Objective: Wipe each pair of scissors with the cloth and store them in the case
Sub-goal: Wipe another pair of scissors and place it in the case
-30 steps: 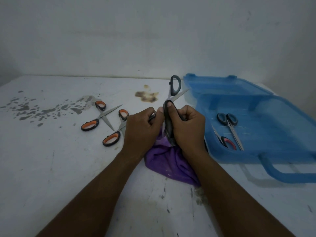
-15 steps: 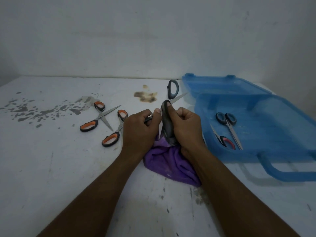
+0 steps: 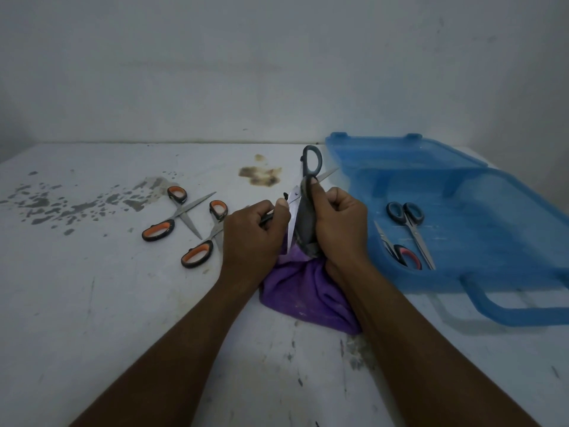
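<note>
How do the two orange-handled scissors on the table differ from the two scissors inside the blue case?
The orange-handled scissors lie on the white table, left of the hands; the blue-handled pair and red-handled pair lie in the case. The orange pairs are spread open; the blue-handled pair is closed. All four lie flat, untouched.

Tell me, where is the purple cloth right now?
In the head view the crumpled purple cloth lies on the white table, centre, under both hands, just left of the open blue plastic case.
</note>
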